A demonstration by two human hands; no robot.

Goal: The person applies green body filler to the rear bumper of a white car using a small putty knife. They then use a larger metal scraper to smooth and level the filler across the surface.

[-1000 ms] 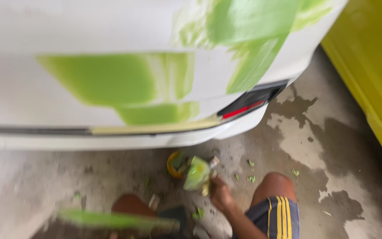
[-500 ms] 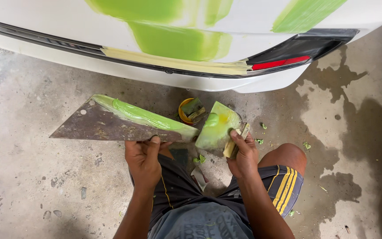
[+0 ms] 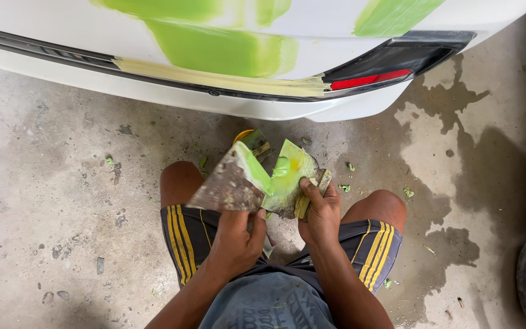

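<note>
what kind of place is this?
Likely a car body repair shop or garage. A white car bumper wears green filler patches, the concrete floor is stained, and the hands, left and right, hold a wide scraper and a filler-smeared board.

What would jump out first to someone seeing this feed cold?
Probably the bright green filler patches smeared across the white car bumper along the top. Next, at centre, the left hand holding a wide metal scraper with green filler on its edge against the filler-coated mixing board gripped in the right hand. Green crumbs dot the stained concrete floor.
</note>
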